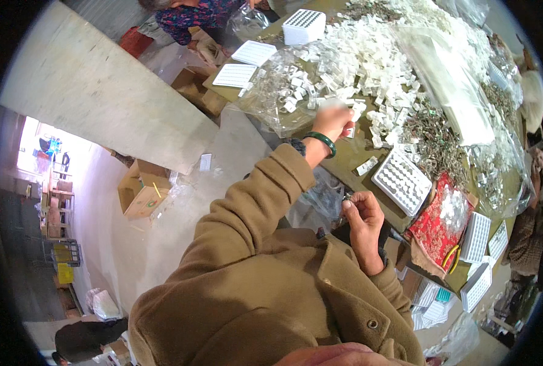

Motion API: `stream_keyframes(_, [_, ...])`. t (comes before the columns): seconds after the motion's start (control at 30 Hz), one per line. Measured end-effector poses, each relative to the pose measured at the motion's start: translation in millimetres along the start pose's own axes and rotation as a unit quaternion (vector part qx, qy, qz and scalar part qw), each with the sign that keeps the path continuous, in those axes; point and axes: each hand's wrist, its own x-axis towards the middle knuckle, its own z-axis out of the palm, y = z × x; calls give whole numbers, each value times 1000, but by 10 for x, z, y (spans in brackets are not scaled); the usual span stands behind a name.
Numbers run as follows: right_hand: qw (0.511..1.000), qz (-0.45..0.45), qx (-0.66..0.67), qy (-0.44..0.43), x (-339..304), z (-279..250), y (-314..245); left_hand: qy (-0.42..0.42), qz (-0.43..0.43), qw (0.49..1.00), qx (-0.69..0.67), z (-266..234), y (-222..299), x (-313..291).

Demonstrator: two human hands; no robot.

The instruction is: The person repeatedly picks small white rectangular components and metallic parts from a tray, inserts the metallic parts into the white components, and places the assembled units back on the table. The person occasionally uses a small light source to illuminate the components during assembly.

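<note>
My left hand (332,124), a green bangle (321,141) at its wrist, reaches to the near edge of a large heap of small white plastic pieces (384,79). Its fingers are partly smeared and lie against white pieces, so their grip is unclear. Close to my body, my right hand (365,221) is closed, thumb and forefinger pinching a small dark metal part (347,197). Between the hands and the heap lies a white tray (402,182) with rows of round spots. A single white piece (366,166) rests on the table left of that tray.
Small metal parts (433,143) form a pile beside clear plastic bags (451,91). Red patterned cloth (439,222) and yellow-handled pliers (450,257) lie at the right. More white trays (254,53) sit at the table's edges. A cardboard box (143,189) stands on the floor; another person (201,21) works opposite.
</note>
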Motion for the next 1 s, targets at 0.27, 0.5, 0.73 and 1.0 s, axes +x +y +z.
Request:
stream_keyframes(0.27, [996, -82, -7, 26, 28, -42, -102, -124, -28, 956, -263, -74, -91, -793])
stream_keyframes(0.5, [997, -60, 42, -20, -165, -68, 16, -161, -32, 950, -266, -64, -663, -1876])
stream_keyframes(0.73, [997, -47, 65, 5, -274, 18, 74, -189, -40, 934, -301, -181, -608, -1974])
stream_keyframes(1.0, [997, -47, -61, -25, -205, 20, -32, -211, -12, 951, -224, -268, -535, -1927])
